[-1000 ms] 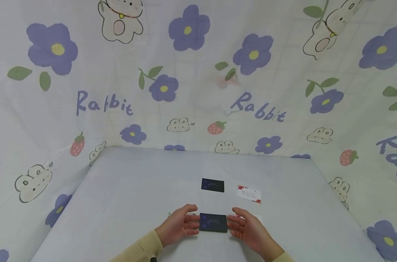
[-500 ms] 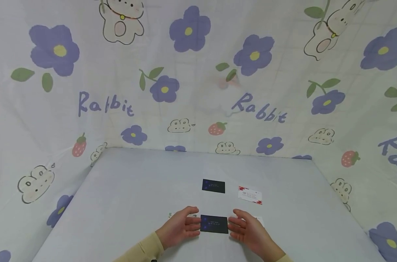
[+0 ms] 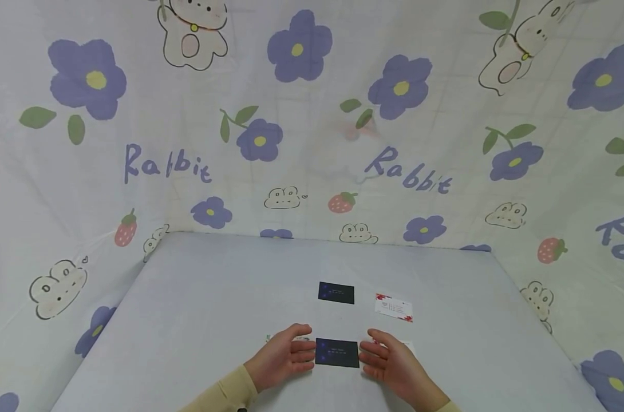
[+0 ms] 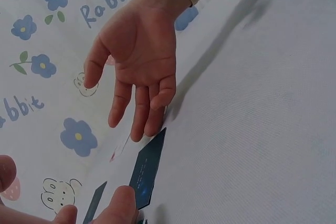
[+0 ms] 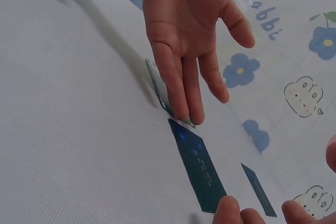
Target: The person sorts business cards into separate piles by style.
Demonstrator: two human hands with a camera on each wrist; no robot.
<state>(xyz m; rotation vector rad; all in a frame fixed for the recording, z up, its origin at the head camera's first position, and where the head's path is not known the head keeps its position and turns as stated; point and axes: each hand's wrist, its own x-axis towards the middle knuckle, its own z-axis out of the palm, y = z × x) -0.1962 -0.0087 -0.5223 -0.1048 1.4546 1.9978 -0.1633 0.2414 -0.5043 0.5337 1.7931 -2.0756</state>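
Observation:
A dark card with blue spots and small print (image 3: pixel 337 353) lies flat on the white table in the head view. At its left short edge is my left hand (image 3: pixel 283 356), fingers extended and palm turned inward. My right hand (image 3: pixel 397 366) mirrors it at the right short edge. Nothing is gripped by either, and whether the fingertips touch the card I cannot tell. In the right wrist view a pale card with green marks (image 5: pixel 156 85) lies partly behind the left hand. Another white card (image 3: pixel 407 345) is mostly hidden behind the right hand.
Farther back on the table (image 3: pixel 214 297) lie a second dark card (image 3: pixel 336 293) and a white card with red corners (image 3: pixel 394 308). A white cloth wall (image 3: pixel 312 166) printed with flowers and rabbits rises behind and at both sides.
The head view has shifted slightly, so everything sits a little lower and to the right in it. Both hands and the cards otherwise hold their places.

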